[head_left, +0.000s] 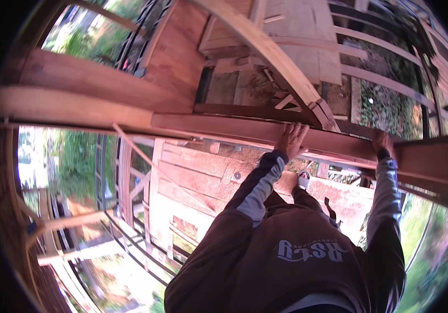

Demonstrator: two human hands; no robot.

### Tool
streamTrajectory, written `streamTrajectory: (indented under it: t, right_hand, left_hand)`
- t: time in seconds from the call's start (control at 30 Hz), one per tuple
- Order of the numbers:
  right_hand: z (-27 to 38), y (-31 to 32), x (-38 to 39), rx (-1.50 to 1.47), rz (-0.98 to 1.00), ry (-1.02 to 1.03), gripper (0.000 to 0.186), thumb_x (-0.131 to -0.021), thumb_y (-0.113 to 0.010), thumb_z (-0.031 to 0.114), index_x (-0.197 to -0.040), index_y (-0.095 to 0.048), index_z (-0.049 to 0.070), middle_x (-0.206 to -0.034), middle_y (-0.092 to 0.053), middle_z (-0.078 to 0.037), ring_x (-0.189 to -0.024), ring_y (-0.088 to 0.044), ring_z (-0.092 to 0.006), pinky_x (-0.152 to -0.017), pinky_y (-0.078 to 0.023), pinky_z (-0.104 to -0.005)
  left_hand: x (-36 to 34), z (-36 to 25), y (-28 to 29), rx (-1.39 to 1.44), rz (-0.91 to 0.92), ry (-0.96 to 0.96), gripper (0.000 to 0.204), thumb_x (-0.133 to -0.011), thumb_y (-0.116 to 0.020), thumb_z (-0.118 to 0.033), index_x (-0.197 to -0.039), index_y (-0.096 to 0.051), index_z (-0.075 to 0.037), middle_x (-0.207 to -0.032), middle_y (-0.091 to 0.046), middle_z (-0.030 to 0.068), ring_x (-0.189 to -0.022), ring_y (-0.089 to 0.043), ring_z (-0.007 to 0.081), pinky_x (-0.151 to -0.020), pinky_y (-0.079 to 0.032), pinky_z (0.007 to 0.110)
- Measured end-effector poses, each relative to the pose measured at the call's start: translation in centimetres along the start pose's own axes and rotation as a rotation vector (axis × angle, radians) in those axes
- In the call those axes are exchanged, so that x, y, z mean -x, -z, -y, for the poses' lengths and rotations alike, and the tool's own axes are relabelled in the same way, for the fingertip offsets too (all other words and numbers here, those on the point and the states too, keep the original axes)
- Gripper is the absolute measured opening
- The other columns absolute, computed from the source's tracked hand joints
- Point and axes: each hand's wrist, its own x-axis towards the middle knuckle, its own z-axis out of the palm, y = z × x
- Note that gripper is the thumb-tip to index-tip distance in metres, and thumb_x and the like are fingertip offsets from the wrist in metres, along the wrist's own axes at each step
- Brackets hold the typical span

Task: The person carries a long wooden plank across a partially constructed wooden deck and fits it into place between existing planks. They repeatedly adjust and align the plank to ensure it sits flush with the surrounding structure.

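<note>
A long reddish-brown wooden beam (224,128) runs across the view in front of me. My left hand (293,139) lies over it, fingers bent across the top and thumb low on the near face. Further right, my right hand (383,142) is closed over the same beam; its fingertips are partly hidden. Between my hands, a slanting timber brace (279,57) comes down from the upper left and ends at the beam's far side, by a short dark block (322,110).
Far below, a board platform (195,161) lies under my sandalled foot (303,180). A thin slanting stick (146,156) crosses at the left. Beyond the beam are plywood sheets (305,57) and open framing rails (380,83). Dark metal rails (130,237) stand lower left.
</note>
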Motion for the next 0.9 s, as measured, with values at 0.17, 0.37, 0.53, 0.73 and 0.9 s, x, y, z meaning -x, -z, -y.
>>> streamTrajectory:
  t: [0.17,0.37,0.53,0.73,0.9]
  right_hand:
    - [-7.5,-7.5,-3.8,0.173,-0.136,0.064,0.063,-0.087,-0.035,0.064,-0.111,-0.062,0.011,-0.115,-0.059,-0.021,-0.105,-0.056,-0.0408,-0.083,-0.046,-0.0524]
    - [-9.4,-8.5,-6.8,0.191,0.138,0.276,0.047,-0.089,-0.047,0.040,-0.121,-0.054,0.007,-0.122,-0.056,-0.018,-0.106,-0.056,-0.0354,-0.083,-0.045,-0.0462]
    - [-4.4,-7.1,-3.9,-0.150,-0.101,0.441,0.049,-0.088,-0.050,0.037,-0.123,-0.047,0.003,-0.129,-0.049,-0.020,-0.112,-0.051,-0.0351,-0.090,-0.039,-0.0502]
    - [8.4,4.3,9.7,0.058,-0.166,0.976,0.073,-0.083,-0.055,0.048,-0.135,-0.037,0.002,-0.134,-0.042,-0.023,-0.117,-0.047,-0.0405,-0.092,-0.037,-0.0554]
    - [9.2,4.7,9.1,0.061,-0.096,1.067,0.085,-0.077,-0.058,0.057,-0.137,-0.034,0.002,-0.132,-0.044,-0.024,-0.116,-0.046,-0.0428,-0.094,-0.035,-0.0556]
  left_hand:
    - [2.1,0.9,0.4,-0.130,0.023,0.166,0.093,-0.069,-0.068,-0.057,-0.138,-0.034,-0.005,-0.133,-0.042,0.0177,-0.128,-0.033,0.0337,-0.109,-0.025,0.050]
    - [1.4,-0.1,2.6,-0.317,0.062,0.141,0.097,-0.061,-0.069,-0.065,-0.134,-0.042,-0.008,-0.130,-0.044,0.0140,-0.122,-0.037,0.0319,-0.106,-0.026,0.049]
    - [2.2,1.4,-1.2,-0.260,-0.084,0.122,0.097,-0.063,-0.065,-0.068,-0.135,-0.041,-0.009,-0.129,-0.045,0.0145,-0.122,-0.037,0.0335,-0.106,-0.025,0.052]
    - [0.9,2.1,-0.3,-0.295,0.107,0.162,0.099,-0.061,-0.064,-0.070,-0.134,-0.040,-0.009,-0.128,-0.044,0.0148,-0.120,-0.036,0.0339,-0.101,-0.028,0.059]
    - [0.3,3.0,-4.1,-0.258,0.031,0.186,0.102,-0.056,-0.066,-0.072,-0.130,-0.043,-0.007,-0.126,-0.046,0.0147,-0.119,-0.038,0.0350,-0.095,-0.030,0.062]
